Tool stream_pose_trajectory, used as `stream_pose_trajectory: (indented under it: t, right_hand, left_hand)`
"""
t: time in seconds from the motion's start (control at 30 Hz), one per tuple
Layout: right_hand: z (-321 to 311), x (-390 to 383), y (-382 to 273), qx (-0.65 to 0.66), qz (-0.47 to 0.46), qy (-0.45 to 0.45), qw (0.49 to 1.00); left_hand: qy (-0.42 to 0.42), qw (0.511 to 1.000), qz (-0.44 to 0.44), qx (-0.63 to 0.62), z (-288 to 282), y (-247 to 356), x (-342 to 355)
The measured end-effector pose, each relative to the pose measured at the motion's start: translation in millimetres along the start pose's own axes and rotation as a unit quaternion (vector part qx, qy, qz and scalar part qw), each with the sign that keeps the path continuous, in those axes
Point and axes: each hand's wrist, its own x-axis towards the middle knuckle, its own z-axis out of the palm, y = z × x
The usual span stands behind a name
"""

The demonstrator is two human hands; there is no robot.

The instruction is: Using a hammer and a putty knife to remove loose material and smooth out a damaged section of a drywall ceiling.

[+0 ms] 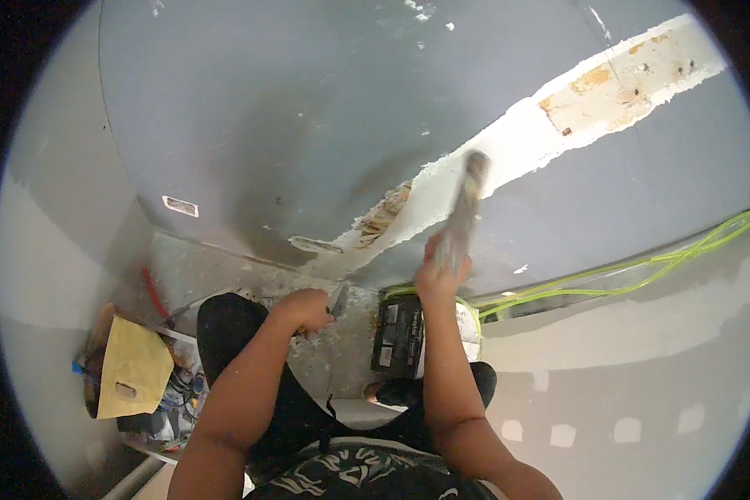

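My left hand (307,310) grips a small knife-like tool with a flat grey blade (338,297), low before the wall. My right hand (442,271) holds a long, motion-blurred metallic tool (462,212), raised against or just in front of a ragged white compound strip (521,137); contact is unclear. This strip runs diagonally across the grey wall (333,117), with torn brownish patches (382,217) along it. A small rectangular cutout (181,206) is in the wall at left.
A yellow bag (133,367) with assorted gear and a red hose (152,287) lie at left. A black box (396,333) sits on the dusty floor (187,267) below my right hand. Green hoses (642,275) stretch to the right. A pale patched surface (625,367) fills the lower right.
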Motion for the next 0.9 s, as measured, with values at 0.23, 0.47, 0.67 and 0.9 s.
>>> stream_pose_trajectory:
  t: [0.23,0.47,0.67,0.9]
  right_hand:
    - [1,-24,-24,0.161,0.22,-0.03,0.962]
    - [-4,-15,-8,-0.022,0.211,-0.055,0.976]
    - [3,-13,-22,0.064,0.219,-0.101,0.968]
    - [-8,-18,-23,0.147,0.266,-0.055,0.951]
  left_hand:
    - [0.052,0.999,-0.006,-0.007,-1,10,-11]
    - [0.037,0.999,0.002,0.004,3,2,-4]
    - [0.076,0.992,0.035,0.094,8,-6,5]
    - [0.029,0.999,0.002,0.026,3,1,-7]
